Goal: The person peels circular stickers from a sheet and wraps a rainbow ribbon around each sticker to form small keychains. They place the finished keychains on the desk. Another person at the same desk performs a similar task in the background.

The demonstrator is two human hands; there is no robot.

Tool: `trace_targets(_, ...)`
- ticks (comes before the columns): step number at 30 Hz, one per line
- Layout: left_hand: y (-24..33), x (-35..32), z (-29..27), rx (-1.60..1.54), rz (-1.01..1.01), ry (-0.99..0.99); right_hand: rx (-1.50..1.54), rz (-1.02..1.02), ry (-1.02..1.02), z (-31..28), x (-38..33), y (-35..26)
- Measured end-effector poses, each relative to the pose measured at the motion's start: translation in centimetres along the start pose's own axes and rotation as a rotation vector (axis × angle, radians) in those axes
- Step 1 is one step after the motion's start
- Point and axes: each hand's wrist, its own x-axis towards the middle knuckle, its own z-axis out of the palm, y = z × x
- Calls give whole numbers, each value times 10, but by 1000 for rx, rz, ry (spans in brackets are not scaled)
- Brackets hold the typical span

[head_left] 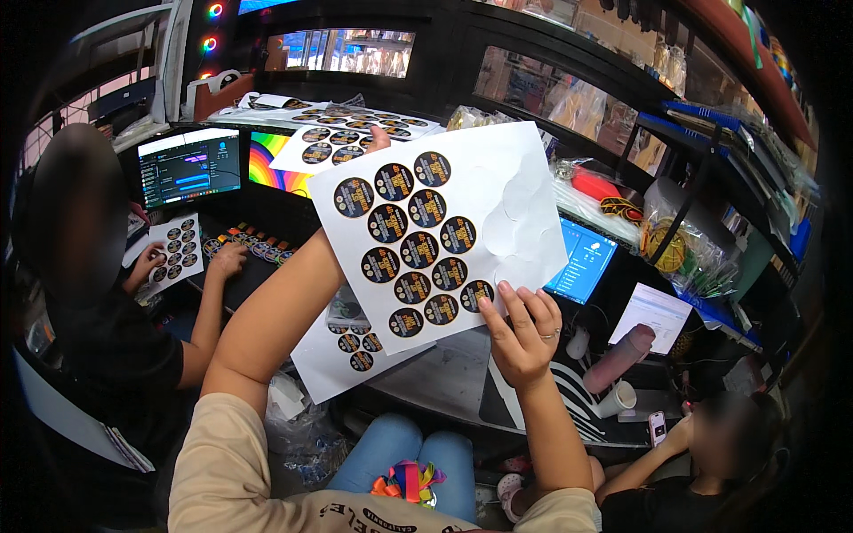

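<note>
A large white sheet of round black stickers [524,178] is held up in front of me, tilted. Its stickers have gold and white print, and bare cut circles show along its right side. My right hand [522,342] grips the sheet's lower right edge, fingers lying on its front beside the last sticker; a ring is on one finger. My left forearm passes behind the sheet, and only a little of my left hand [380,139] shows above its top edge; its grip is hidden. Another sticker sheet [311,360] lies on the desk below, partly covered.
More sticker sheets [289,158] lie on the shelf ahead. To the left, a co-worker handles a smaller sticker sheet [180,253] near a monitor [189,169]. Rightward are a white cup [617,399], a pink tumbler [622,358], a mouse [577,342] and another person holding a phone [657,428]. Colourful ribbons [410,481] rest on my lap.
</note>
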Motion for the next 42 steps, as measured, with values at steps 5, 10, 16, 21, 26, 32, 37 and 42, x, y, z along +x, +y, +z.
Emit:
trace_targets(5, -2, 1, -4, 14, -3, 18, 10, -1, -2, 2, -2, -4)
trace_targets(10, -4, 2, -7, 24, -7, 31, 28, 11, -26, 4, -3, -7)
trace_targets(16, -8, 0, -10, 27, -17, 47, 37, 10, -11, 4, -2, -12)
trace_targets(21, -18, -12, -21, 13, -16, 73, 72, 19, 1, 2, 2, -36)
trace_targets(26, -27, -37, -38, 6, -31, 110, 114, 32, 11, -1, 13, -76)
trace_targets(32, -40, -48, -45, 2, -54, 125, 140, 59, -18, -3, 23, -97)
trace_targets(37, -51, -43, -41, 18, -84, 113, 207, 60, -26, -5, 26, -106)
trace_targets(42, -75, -38, -28, 29, -139, 97, 204, 98, -30, -2, 25, -115)
